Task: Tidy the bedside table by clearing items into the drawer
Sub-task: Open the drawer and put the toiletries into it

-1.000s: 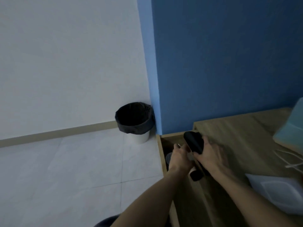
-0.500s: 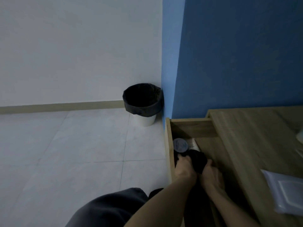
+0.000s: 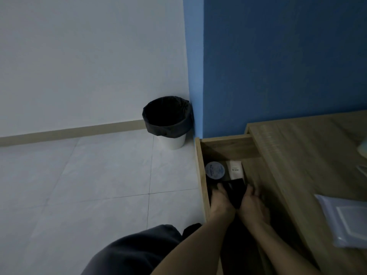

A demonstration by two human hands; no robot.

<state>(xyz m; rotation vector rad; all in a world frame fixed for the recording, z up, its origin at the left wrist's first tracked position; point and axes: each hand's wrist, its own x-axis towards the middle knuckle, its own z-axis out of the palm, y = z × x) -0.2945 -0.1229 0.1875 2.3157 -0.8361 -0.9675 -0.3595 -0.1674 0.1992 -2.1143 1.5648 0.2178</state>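
Gripping the black pouch (image 3: 235, 190), left hand (image 3: 220, 201) and right hand (image 3: 252, 207) now lower inside drawer (image 3: 200, 175), beside tube (image 3: 235, 169).

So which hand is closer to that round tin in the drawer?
Left. The left hand sits just short of the round tin, gripping the black item; the right hand grips its other side, farther off toward the table.

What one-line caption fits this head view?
In the open drawer, the left hand and right hand hold a black item beside a round tin and cream tube.
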